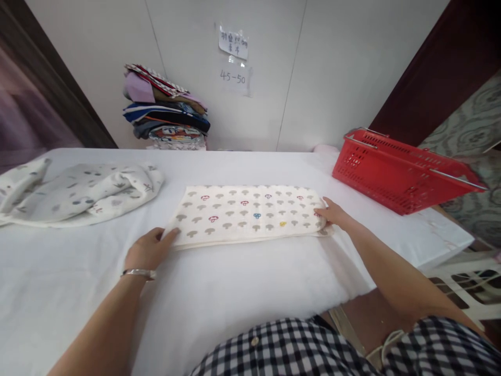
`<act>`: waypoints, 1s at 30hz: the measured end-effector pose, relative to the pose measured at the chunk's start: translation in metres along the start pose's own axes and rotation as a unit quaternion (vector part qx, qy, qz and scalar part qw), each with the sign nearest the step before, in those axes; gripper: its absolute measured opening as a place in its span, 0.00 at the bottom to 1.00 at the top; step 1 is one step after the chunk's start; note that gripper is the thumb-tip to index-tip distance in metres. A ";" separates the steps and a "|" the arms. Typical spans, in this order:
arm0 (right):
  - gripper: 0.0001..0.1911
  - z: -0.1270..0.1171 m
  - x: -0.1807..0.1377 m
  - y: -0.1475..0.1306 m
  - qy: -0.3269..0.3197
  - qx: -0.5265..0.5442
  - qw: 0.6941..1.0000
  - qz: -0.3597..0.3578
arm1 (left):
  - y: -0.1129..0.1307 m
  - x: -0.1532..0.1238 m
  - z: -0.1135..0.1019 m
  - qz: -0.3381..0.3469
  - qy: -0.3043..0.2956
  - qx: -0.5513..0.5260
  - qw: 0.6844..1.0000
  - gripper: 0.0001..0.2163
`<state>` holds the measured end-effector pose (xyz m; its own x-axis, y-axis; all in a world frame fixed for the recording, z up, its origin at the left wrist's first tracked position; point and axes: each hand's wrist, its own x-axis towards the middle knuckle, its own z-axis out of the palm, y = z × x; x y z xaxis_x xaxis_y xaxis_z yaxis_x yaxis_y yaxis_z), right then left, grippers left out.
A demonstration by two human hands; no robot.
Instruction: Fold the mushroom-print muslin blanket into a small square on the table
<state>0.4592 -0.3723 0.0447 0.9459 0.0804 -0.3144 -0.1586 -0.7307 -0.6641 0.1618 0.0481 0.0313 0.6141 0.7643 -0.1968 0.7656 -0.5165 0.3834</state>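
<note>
A cream cloth (235, 214) lies folded into a long strip in front of me, printed with grey-brown mushrooms and a few red, blue and yellow ones. My left hand (151, 249), with a silver bracelet on the wrist, has its near left corner between thumb and fingers. At the opposite end, my right hand (332, 214) pinches the right edge, thumb and fingers closed on the fabric. Parts of the fingers are hidden under the cloth or behind the hands. Left of it lies a crumpled white cloth (86, 190) with a leaf pattern.
White covering spreads over the table (235, 282). A red plastic basket (391, 172) stands at the back right, near the table's edge. Against the wall rises a stack of folded fabrics (168, 112). Paper notes (234, 44) hang on the wall.
</note>
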 end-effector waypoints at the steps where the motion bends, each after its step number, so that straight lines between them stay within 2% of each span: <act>1: 0.45 -0.001 -0.001 -0.001 -0.005 -0.009 1.000 0.003 | -0.001 0.000 0.000 0.000 0.001 0.001 1.000 0.22; 3: 0.43 -0.002 -0.004 -0.004 -0.038 0.015 0.999 0.015 | -0.002 0.001 0.001 -0.002 0.002 -0.001 1.000 0.22; 6: 0.41 -0.004 -0.007 -0.005 -0.084 0.110 0.990 0.031 | -0.002 0.000 0.001 0.001 -0.002 -0.009 1.000 0.22; 9: 0.46 -0.005 -0.007 -0.001 -0.065 0.168 0.983 0.030 | -0.002 -0.001 0.001 0.010 -0.007 -0.019 1.000 0.23; 11: 0.45 -0.004 -0.006 0.002 -0.065 0.191 0.979 0.029 | -0.001 -0.001 0.001 0.014 -0.005 -0.023 1.000 0.23; 15: 0.25 -0.001 -0.002 0.007 -0.130 0.234 0.963 0.025 | -0.002 -0.001 0.001 0.018 0.008 -0.017 1.000 0.22; 17: 0.23 0.002 -0.002 0.009 -0.131 0.257 0.957 0.028 | -0.001 -0.002 0.001 0.012 0.006 -0.017 1.000 0.21; 18: 0.25 0.003 -0.003 0.010 -0.120 0.268 0.955 0.029 | -0.001 -0.002 0.000 0.009 0.004 -0.018 1.000 0.21; 20: 0.35 0.004 -0.006 0.012 -0.100 0.281 0.954 0.029 | 0.000 -0.003 0.000 0.007 0.000 -0.022 1.000 0.21; 23: 0.50 0.000 -0.013 0.016 -0.116 0.254 0.960 0.028 | 0.001 -0.005 -0.002 0.009 -0.004 -0.028 1.000 0.21; 26: 0.50 -0.004 -0.017 0.020 -0.126 0.226 0.966 0.017 | 0.001 -0.005 -0.003 0.007 -0.002 -0.028 1.000 0.21; 30: 0.46 -0.001 -0.013 0.024 -0.013 0.182 0.983 -0.033 | 0.006 -0.007 -0.002 0.022 0.034 -0.049 0.998 0.19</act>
<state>0.4433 -0.3916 0.0342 0.9507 0.1408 -0.2763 -0.1917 -0.4335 -0.8805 0.1623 0.0405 0.0369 0.6304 0.7674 -0.1172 0.7133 -0.5130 0.4776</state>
